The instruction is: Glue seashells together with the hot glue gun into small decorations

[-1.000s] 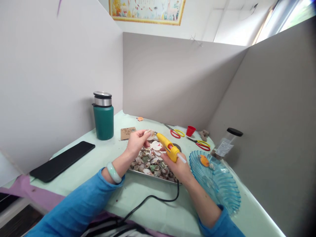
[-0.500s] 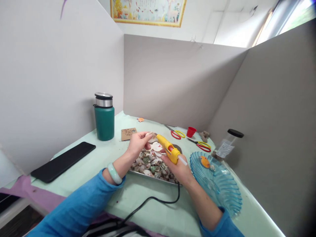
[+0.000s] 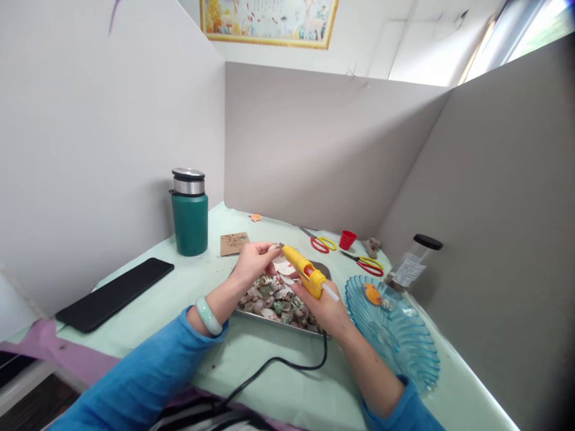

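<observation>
Glue step in hand, approx. midway, my read. L hand (image 3: 252, 263) over the far-L part of the tray (image 3: 278, 325): thumb + fingers pinched narrow on a pale shell (image 3: 280, 259), mostly hidden by the thumb. R hand (image 3: 327, 308) wrapped round a yellow glue gun (image 3: 302, 268), tip angled up-L at the held shell; actual contact w/ shell cannot be told. Trigger finger not clear. Glue stick (image 3: 331, 292) pokes out the rear of the gun, so feed is loaded; cord (image 3: 294, 364) runs from below R hand to the table's near edge.

Done: shell picked, gun brought to it. Whether glue is on it: n/v, too small to see. No finished assembly clearly visible; orange piece (image 3: 372, 293) in the blue dish (image 3: 424, 365), along the table's R edge, may or may not be finished work. Second orange bit (image 3: 256, 218) near the table's far-L corner, status unk.

Left, est.: glue on held shell + joining it to something; partner piece not identifiable. Loose shells (image 3: 269, 302) fill much of the tray, mid-table, so stock is plentiful, apparently unjoined.

Also: 2 prs scissors, one (image 3: 320, 241) by the table's far edge, other (image 3: 365, 263) toward the far-R corner, both apart from the hands. Brown card (image 3: 233, 243) beyond the tray's far-L corner.
</observation>
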### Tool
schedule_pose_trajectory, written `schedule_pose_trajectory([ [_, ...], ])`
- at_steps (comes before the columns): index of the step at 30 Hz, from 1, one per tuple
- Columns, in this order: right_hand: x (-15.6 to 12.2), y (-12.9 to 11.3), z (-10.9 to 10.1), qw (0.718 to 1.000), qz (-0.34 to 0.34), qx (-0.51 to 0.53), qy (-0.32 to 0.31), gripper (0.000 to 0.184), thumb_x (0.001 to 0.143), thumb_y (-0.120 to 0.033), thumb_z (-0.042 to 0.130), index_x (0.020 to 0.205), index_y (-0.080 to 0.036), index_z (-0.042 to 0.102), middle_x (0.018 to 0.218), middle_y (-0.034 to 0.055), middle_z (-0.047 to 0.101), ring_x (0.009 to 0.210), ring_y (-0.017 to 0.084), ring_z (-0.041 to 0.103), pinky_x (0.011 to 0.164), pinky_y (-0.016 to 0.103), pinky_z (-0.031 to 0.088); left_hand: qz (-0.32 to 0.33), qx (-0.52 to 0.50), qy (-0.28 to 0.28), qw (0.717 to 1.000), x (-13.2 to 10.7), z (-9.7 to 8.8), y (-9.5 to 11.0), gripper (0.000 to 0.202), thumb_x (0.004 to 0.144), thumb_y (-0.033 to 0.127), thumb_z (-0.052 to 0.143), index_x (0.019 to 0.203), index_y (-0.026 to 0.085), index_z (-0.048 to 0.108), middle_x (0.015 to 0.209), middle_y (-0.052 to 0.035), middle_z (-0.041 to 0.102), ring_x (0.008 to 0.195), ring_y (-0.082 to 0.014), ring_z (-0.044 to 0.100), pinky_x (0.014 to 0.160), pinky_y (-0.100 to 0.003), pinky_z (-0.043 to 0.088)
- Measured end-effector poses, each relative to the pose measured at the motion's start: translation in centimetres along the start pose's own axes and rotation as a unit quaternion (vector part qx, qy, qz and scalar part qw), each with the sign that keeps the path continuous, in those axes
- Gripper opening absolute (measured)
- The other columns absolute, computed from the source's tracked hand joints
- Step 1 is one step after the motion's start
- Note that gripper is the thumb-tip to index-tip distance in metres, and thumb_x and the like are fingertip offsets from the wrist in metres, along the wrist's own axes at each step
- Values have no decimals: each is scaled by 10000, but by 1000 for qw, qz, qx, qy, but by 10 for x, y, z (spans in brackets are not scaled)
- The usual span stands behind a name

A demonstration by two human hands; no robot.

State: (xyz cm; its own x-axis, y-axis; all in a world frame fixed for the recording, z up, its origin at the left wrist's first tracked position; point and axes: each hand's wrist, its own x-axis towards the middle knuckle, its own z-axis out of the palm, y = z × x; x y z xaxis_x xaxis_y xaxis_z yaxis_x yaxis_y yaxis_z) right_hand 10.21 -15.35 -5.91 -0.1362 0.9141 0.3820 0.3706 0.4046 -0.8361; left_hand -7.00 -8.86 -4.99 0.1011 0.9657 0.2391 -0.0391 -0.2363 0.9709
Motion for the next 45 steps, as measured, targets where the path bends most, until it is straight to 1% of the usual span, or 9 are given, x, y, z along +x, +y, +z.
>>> schedule_pose_trajectory([
  [6, 0, 0, -1, 1000, -7, 6, -7, 339, 759, -403, 591, 948, -127, 649, 836, 53, 667, 733, 179, 602, 639, 260, 460, -9, -15, -2, 1000, -1, 0, 3, 329, 713, 386, 647, 856, 90, 657, 379, 19, 530, 347, -79, 476, 382, -161, 353],
  [9, 0, 2, -1, 1000, -19, 3, -15, 324, 763, -391, 593, 955, -136, 650, 894, 64, 680, 787, 197, 617, 700, 283, 471, -2, -6, -5, 1000, 0, -1, 1, 323, 719, 394, 638, 835, 93, 660, 388, 13, 539, 354, -83, 487, 382, -161, 355],
  [13, 1, 6, -1, 999, -33, -5, -21, 320, 781, -390, 578, 987, -154, 646, 945, 68, 681, 819, 209, 619, 729, 302, 471, 14, 15, -9, 1000, 2, -2, -2, 311, 730, 404, 620, 806, 104, 660, 395, 10, 547, 358, -87, 498, 383, -160, 355],
  [18, 0, 4, -1, 999, -27, -25, -15, 317, 779, -396, 574, 967, -152, 647, 840, 48, 677, 725, 185, 609, 650, 275, 460, 15, 34, -2, 999, 2, -2, -3, 309, 730, 415, 608, 809, 122, 661, 386, 16, 544, 352, -97, 495, 378, -169, 354],
  [21, 0, 2, -1, 999, -26, -39, -7, 317, 779, -401, 569, 954, -150, 654, 762, 34, 658, 667, 173, 585, 608, 267, 443, 32, 65, 23, 997, 2, -2, -4, 311, 726, 422, 600, 821, 135, 674, 388, 18, 547, 357, -108, 501, 380, -180, 353],
  [26, 0, 1, 0, 999, -28, -45, -4, 313, 780, -395, 570, 945, -144, 655, 713, 22, 629, 621, 154, 552, 590, 256, 424, 68, 109, 64, 990, 0, -1, -6, 297, 738, 422, 579, 809, 153, 685, 401, 21, 554, 380, -117, 519, 410, -190, 372],
  [31, 0, 4, 0, 998, -37, -46, -3, 323, 785, -409, 567, 950, -146, 653, 716, 24, 625, 624, 152, 547, 595, 255, 425, 67, 102, 59, 991, -1, -1, -5, 313, 735, 426, 583, 830, 146, 686, 403, 19, 553, 379, -118, 514, 408, -194, 369],
  [39, -1, 3, 0, 997, -36, -61, 0, 326, 780, -436, 565, 928, -158, 651, 658, 0, 588, 570, 135, 513, 531, 237, 393, 57, 102, 50, 992, 1, -2, -6, 298, 738, 416, 576, 812, 149, 685, 395, 19, 554, 372, -119, 513, 403, -197, 374],
  [45, -1, 6, 2, 998, -30, -56, 6, 347, 779, -440, 570, 939, -143, 653, 636, -6, 573, 558, 128, 486, 549, 242, 398, 61, 116, 50, 990, 0, -2, -3, 279, 742, 405, 574, 793, 149, 675, 387, 25, 540, 375, -114, 514, 409, -191, 377],
])
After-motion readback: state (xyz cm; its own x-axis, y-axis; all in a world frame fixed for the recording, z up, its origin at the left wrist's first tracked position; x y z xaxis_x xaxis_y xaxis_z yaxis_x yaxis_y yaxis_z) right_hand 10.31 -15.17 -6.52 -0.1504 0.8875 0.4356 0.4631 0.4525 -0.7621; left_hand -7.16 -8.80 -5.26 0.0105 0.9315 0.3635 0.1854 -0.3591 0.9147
